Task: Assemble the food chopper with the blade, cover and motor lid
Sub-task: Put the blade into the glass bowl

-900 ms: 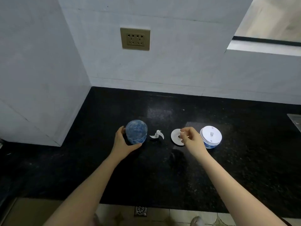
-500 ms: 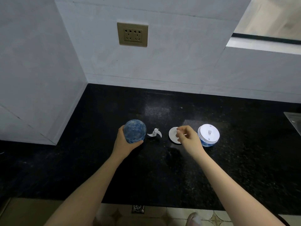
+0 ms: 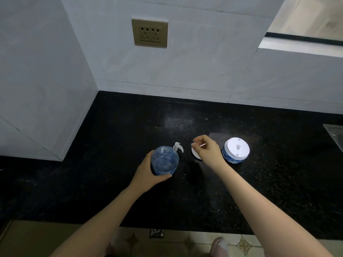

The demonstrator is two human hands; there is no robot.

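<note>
My left hand [image 3: 148, 175] grips the round blue-patterned chopper bowl [image 3: 164, 163] from its left and near side on the black counter [image 3: 278, 191]. The small white blade [image 3: 178, 147] lies just behind the bowl's upper right edge. My right hand [image 3: 208, 152] hovers over the flat white cover [image 3: 195, 155], fingertips pinched on its far edge; most of the disc is hidden under the hand. The motor lid [image 3: 236, 150], blue with a white face and a small stub upward, sits to the right of that hand.
White tiled walls close the counter at the back and left, with a brass socket [image 3: 149, 33] on the back wall. A steel sink edge [image 3: 334, 134] shows at far right. The counter's front edge runs below my forearms, floor tiles beneath.
My left hand has drawn the bowl nearer and rightward, so it now overlaps the blade in view. My right hand's fingers have closed on the cover's edge.
</note>
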